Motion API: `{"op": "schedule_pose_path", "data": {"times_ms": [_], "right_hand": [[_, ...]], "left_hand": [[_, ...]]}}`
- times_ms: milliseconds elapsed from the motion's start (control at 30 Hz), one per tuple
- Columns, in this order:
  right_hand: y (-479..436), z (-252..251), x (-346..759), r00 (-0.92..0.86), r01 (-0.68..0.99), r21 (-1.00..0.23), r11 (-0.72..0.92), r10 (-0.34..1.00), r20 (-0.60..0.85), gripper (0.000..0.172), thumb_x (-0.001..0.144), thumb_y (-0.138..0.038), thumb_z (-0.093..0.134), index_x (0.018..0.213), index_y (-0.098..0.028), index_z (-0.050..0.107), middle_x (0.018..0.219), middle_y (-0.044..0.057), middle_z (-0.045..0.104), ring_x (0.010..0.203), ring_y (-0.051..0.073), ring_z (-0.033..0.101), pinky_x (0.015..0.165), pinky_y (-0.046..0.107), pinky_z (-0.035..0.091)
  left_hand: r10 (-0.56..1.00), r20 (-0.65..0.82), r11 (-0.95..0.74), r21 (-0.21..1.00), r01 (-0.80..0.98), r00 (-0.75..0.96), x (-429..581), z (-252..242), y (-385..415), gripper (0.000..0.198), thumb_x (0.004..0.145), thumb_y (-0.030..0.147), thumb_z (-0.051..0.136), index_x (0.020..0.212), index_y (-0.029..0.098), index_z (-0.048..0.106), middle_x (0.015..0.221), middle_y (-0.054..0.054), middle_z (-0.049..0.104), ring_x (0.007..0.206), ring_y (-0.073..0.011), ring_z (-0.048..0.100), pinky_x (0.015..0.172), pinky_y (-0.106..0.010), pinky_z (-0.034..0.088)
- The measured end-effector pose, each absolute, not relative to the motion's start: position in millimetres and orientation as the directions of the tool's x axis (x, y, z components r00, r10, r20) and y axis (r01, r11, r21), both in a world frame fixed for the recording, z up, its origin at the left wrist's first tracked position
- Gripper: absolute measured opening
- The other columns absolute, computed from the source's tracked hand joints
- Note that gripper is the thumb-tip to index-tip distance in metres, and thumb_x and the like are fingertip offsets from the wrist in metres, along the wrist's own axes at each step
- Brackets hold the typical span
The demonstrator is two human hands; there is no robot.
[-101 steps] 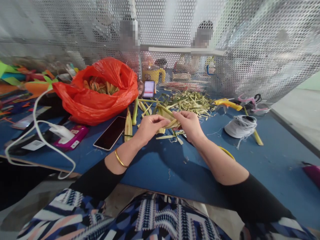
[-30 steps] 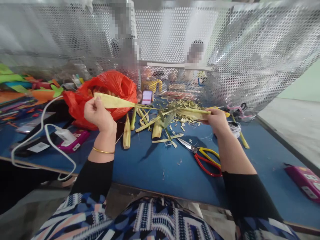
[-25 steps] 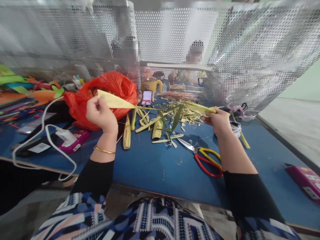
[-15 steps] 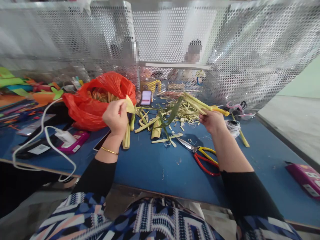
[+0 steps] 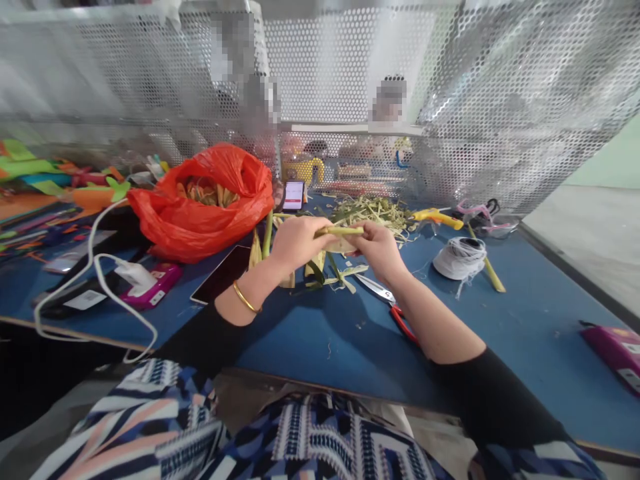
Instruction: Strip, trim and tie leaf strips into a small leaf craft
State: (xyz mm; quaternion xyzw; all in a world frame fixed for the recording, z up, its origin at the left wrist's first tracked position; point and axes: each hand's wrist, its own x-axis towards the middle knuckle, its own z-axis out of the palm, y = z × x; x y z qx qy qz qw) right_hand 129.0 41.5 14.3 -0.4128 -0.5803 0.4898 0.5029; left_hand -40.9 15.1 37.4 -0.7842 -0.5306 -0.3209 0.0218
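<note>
My left hand [image 5: 297, 243] and my right hand [image 5: 379, 248] meet in front of me above the table. Between them they pinch a pale yellow-green strip of plant husk [image 5: 343, 231], stretched level from one set of fingers to the other. A broader pale piece shows just under it, partly covered by the fingers. Below the hands lie more husk pieces and a dark green leaf [image 5: 316, 272]. Scissors [image 5: 376, 288] rest by my right forearm, which hides part of their handles. Behind the hands is a heap of shredded plant scraps [image 5: 377, 211].
An open red plastic bag [image 5: 210, 230] holds dried husks at left, beside a dark tablet [image 5: 220, 275]. A phone [image 5: 293, 195] stands behind. At right are a yellow tool [image 5: 437, 217] and white string [image 5: 460, 259]. Purple power strips [image 5: 150, 285] and cables flank the table.
My left hand has moved right from beside the red bag, and my right hand has come inward from the right. Both now grip husk together. The string is uncovered.
</note>
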Motion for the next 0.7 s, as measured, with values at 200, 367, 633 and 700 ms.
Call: {"op": "schedule_pose_path", "data": {"times_ms": [200, 367, 633, 700], "right_hand": [[40, 16, 135, 0.013, 0.134, -0.872, 0.471, 0.879, 0.477, 0.037, 0.063, -0.032, 0.077, 0.086, -0.023, 0.049, 0.08, -0.003, 0.062, 0.06, 0.01, 0.055, 0.056, 0.025, 0.048], [34, 17, 139, -0.105, 0.419, -0.606, 0.676, 0.7, 0.707, 0.022, 0.076, -0.028, 0.069, 0.093, -0.024, 0.056, 0.1, 0.003, 0.059, 0.07, 0.013, 0.058, 0.067, 0.031, 0.051], [34, 19, 143, -0.198, 0.489, -0.359, 0.795, 0.501, 0.842, 0.01, 0.085, -0.025, 0.061, 0.075, -0.024, 0.061, 0.097, 0.006, 0.061, 0.091, 0.02, 0.061, 0.077, 0.035, 0.051], [33, 24, 146, -0.21, 0.48, -0.361, 0.8, 0.504, 0.838, 0.012, 0.085, -0.025, 0.059, 0.073, -0.024, 0.06, 0.095, 0.005, 0.064, 0.089, 0.02, 0.062, 0.077, 0.035, 0.05]], "left_hand": [[0.887, 0.46, -0.308, 0.511, 0.802, 0.048, -44, 52, 21, 0.026, 0.082, 0.035, 0.064, 0.068, 0.016, 0.074, 0.051, 0.002, 0.055, 0.053, -0.0122, 0.044, 0.053, -0.026, 0.026], [0.937, 0.35, -0.268, 0.737, 0.621, -0.01, -44, 52, 25, 0.024, 0.076, 0.036, 0.067, 0.07, 0.015, 0.076, 0.055, 0.001, 0.057, 0.056, -0.0123, 0.046, 0.053, -0.025, 0.029], [0.97, 0.243, -0.22, 0.828, 0.515, 0.024, -54, 45, 27, 0.017, 0.074, 0.031, 0.068, 0.071, 0.016, 0.075, 0.059, 0.001, 0.063, 0.054, -0.0123, 0.051, 0.053, -0.024, 0.034], [0.954, 0.297, -0.228, 0.792, 0.566, -0.031, -61, 46, 29, 0.015, 0.075, 0.027, 0.066, 0.075, 0.016, 0.075, 0.059, 0.001, 0.064, 0.055, -0.013, 0.053, 0.054, -0.024, 0.035]]}}
